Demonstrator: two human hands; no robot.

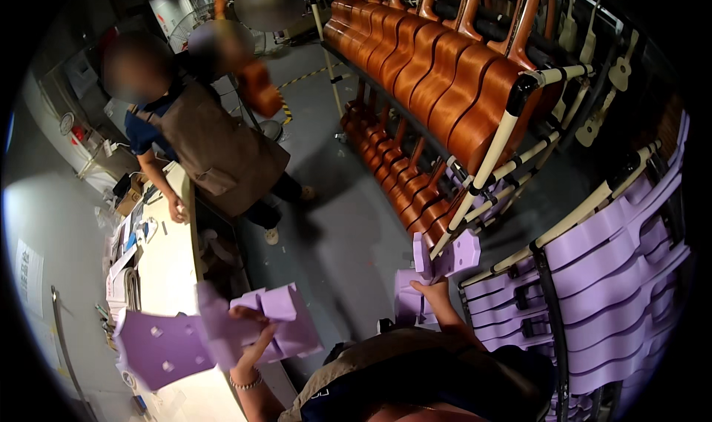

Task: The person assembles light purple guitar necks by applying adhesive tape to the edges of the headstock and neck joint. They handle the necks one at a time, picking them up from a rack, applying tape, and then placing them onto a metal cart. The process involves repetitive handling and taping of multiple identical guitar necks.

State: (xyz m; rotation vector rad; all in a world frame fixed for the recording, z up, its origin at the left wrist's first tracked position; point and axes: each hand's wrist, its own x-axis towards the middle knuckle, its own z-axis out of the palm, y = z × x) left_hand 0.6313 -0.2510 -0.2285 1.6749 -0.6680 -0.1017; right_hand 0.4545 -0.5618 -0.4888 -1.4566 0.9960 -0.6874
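My left hand grips a purple foam pad with notched edges, held over the near end of a pale workbench. A larger flat purple pad lies on the bench just left of it. My right hand reaches out to a purple foam piece at the end of a low rack and holds it, with a second purple block right beside it.
A two-tier rack holds several brown guitar bodies. Another rack of purple foam pads stands at the right. A person in a brown apron stands at the far end of the bench, one hand on it. Grey floor lies between.
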